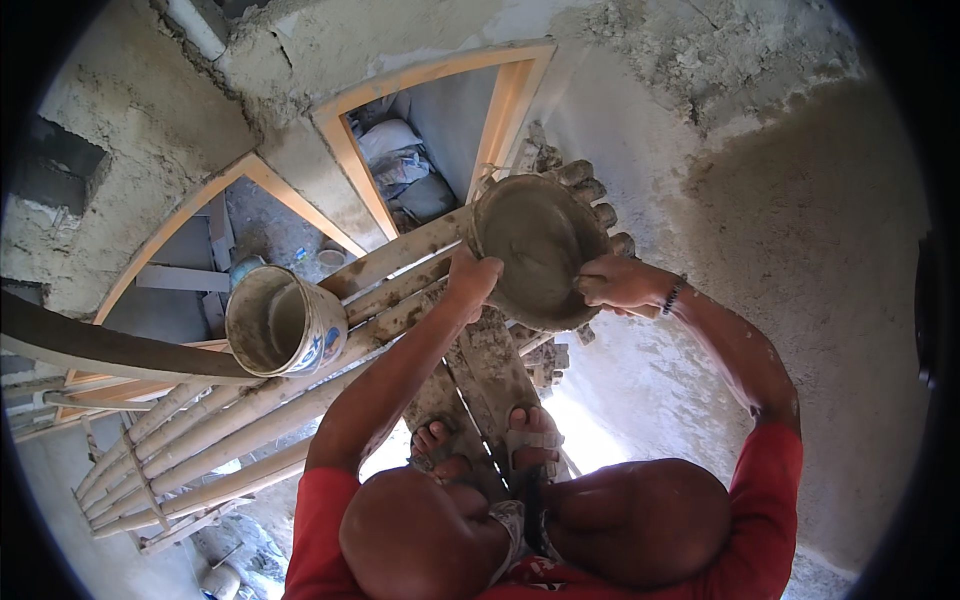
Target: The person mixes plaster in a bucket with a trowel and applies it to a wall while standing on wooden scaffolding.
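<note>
A round, mortar-crusted pan (540, 222) holds wet grey mortar (545, 250) with a smooth, swirled surface. My left hand (474, 280) is closed on its left rim. On the opposite side, my right hand (622, 282) grips the rim, thumb toward the mortar. Below the right palm a short tan piece (643, 312), like the end of a wooden handle, pokes out; the rest of it is hidden. To the left of my left forearm stands a splattered white bucket (325, 335), tilted in view, with grey residue inside.
My sandalled feet (535, 440) stand on mortar-stained planks (490, 370). Bamboo poles (230, 420) run to the lower left, with gaps showing a lower level. A rough plastered wall (800, 250) rises at right. Wooden curved frames (500, 110) edge openings ahead.
</note>
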A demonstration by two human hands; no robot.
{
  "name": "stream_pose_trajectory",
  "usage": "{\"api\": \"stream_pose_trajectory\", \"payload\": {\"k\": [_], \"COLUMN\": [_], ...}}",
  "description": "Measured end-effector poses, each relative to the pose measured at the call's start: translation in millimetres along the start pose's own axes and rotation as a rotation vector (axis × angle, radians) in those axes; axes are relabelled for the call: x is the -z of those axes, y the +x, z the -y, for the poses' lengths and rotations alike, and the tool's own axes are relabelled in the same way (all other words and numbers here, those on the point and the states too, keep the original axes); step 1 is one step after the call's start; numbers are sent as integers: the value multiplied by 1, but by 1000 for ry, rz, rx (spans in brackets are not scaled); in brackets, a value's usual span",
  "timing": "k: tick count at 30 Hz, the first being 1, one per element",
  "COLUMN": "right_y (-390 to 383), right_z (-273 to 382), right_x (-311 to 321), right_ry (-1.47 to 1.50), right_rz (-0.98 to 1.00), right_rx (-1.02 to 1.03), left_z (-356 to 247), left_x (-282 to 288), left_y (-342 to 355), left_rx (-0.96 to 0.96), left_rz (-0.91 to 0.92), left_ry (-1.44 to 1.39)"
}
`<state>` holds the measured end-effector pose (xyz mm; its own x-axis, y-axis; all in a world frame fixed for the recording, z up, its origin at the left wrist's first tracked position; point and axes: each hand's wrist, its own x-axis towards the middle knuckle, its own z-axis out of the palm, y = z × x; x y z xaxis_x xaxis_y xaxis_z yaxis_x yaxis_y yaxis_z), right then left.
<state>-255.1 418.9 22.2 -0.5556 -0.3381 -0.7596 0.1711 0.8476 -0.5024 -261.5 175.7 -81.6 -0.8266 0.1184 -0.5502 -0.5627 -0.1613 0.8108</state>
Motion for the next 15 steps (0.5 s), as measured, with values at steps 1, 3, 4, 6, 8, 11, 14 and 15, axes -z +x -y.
{"api": "stream_pose_trajectory", "payload": {"k": [1,3,4,6,8,11,14,15], "right_y": [-9,-29,-31,-34,-27,-32,-36,-33], "right_z": [-5,-7,-13,-29,-46,-13,1,-3], "right_x": [2,2,-2,-19,-45,-39,-34,-35], "right_ry": [12,47,-94,-397,-727,-849,-735,-738], "right_rz": [-19,-52,-162,-367,-577,-470,-514,-539], "right_rx": [-24,-59,74,267,354,169,167,191], "left_z": [-5,-16,-12,-3,-1,3,9,11], "left_x": [-2,-5,-3,-8,-9,-4,3,2], "left_y": [-5,-16,-14,-8,-5,-2,4,8], "left_rx": [18,56,15,-80,6,60,52,40], "left_rz": [6,9,-17,-45,-16,12,-13,-16], "left_ry": [-3,5,9,15,-3,-21,7,14]}}
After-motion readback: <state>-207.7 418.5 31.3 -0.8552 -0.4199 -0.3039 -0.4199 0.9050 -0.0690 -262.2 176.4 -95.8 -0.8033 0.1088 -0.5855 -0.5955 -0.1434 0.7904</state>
